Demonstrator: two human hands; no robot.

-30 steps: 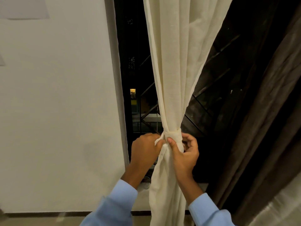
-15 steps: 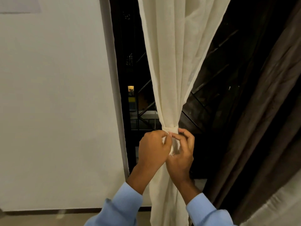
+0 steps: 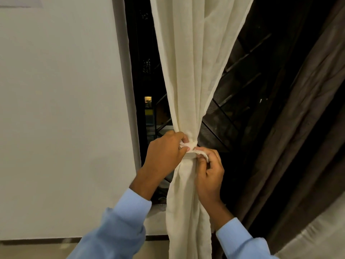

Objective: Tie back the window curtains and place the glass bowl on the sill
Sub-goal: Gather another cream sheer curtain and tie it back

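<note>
Where the cream woven curtain (image 3: 190,71) bunches into soft pleats before the dark window (image 3: 141,71), I see a cloth tie (image 3: 190,155) wrapped round it. Left hand (image 3: 164,156) and right hand (image 3: 211,176) each pinch a tie end, fingers curled.

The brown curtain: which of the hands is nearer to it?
Right. The right hand pinches the tie on the side of the cream curtain facing the brown curtain; the left hand holds it on the opposite side.
</note>
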